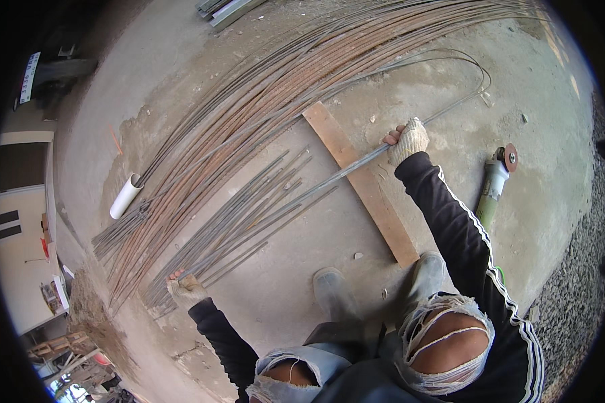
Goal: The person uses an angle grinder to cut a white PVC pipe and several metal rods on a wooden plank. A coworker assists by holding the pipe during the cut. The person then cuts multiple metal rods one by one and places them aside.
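In a cream fingerless work glove, my right hand (pixel 409 139) is closed round a thin bundle of grey steel rods (pixel 356 164). The bundle slants across a wooden plank (pixel 363 191) that lies on the floor. My left hand (pixel 187 289), gloved the same way, has its fingers curled at the near-left ends of the rods. Beneath and beside it lies a loose pile of short cut rods (pixel 238 221); the glove partly hides what those fingers hold. Right of my right forearm rests an angle grinder (pixel 495 178) with a reddish disc and a green body.
Long, rusty reinforcing bars (pixel 249 114) sweep in an arc across the floor beyond the plank. A white pipe (pixel 126 196) surrounds some bar ends at the left. Gravel (pixel 578 316) borders the concrete on the right. My boots (pixel 333 289) stand near the plank's lower end.
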The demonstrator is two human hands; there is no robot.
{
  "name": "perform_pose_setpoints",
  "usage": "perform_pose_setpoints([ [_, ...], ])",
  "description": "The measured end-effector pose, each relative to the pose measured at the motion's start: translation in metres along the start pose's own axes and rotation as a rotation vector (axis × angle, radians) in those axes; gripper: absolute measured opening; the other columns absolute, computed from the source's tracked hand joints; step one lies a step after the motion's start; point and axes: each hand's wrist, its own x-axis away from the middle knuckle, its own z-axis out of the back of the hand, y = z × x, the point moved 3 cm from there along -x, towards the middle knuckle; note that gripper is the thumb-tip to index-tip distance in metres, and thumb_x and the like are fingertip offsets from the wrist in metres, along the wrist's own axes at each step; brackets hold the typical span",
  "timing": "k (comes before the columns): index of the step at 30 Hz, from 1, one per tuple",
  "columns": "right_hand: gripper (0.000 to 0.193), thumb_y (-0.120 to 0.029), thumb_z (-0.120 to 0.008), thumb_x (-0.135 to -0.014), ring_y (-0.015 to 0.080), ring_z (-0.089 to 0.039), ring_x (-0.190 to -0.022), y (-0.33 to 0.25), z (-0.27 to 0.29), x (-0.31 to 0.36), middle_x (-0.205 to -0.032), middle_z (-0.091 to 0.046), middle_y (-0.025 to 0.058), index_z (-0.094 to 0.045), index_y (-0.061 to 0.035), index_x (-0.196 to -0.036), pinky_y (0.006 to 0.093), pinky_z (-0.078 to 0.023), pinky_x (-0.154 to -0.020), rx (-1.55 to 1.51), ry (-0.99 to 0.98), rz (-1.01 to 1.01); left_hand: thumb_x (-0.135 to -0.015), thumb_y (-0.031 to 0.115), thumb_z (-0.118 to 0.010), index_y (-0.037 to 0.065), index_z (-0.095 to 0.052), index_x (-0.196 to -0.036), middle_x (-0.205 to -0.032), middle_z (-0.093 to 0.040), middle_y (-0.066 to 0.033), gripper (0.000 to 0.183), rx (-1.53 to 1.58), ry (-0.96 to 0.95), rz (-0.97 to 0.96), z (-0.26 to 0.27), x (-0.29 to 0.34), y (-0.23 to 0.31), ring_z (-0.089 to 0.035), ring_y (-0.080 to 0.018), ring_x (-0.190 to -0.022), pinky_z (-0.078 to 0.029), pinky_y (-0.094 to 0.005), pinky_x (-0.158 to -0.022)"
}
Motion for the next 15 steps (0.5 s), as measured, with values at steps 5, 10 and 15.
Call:
perform_pose_setpoints([
  [5, 0.028, -0.032, -0.047, -0.109, 0.0187, -0.035, -0.053, 0.003, -0.012, 0.0, -0.072, -0.041, 0.0029, -0.043, -0.0151, -0.088, 0.0371, -0.034, -0.049, -0.036, -0.088, -0.011, -0.107, 0.019, -0.063, 0.0, -0.05, -0.132, -0.115, -0.055, -0.0085, 0.033, 0.191, 0.015, -0.064, -0.004, -0.022, 0.039, -0.059, -0.0233, -0.106, -0.053, -0.0358, -0.096],
  [10, 0.024, -0.029, -0.047, -0.108, 0.0187, -0.035, -0.053, 0.005, -0.022, 0.016, -0.072, -0.04, 0.0027, -0.042, -0.0149, -0.089, 0.0361, -0.034, -0.05, -0.102, -0.146, -0.081, -0.103, 0.015, -0.067, -0.001, -0.056, -0.13, -0.109, -0.06, -0.0084, 0.033, 0.245, -0.045, -0.151, 0.017, -0.036, 0.078, -0.062, -0.0248, -0.103, -0.056, -0.0398, -0.098],
  [15, 0.033, -0.041, -0.048, -0.112, 0.0182, -0.035, -0.054, 0.037, -0.009, 0.064, -0.072, -0.04, 0.0031, -0.043, -0.0149, -0.092, 0.0357, -0.033, -0.049, -0.015, -0.04, -0.137, -0.097, 0.015, -0.072, -0.001, -0.058, -0.132, -0.11, -0.064, -0.0095, 0.04, 0.255, 0.033, -0.072, 0.1, -0.009, 0.088, -0.064, -0.0233, -0.103, -0.058, -0.0392, -0.097],
])
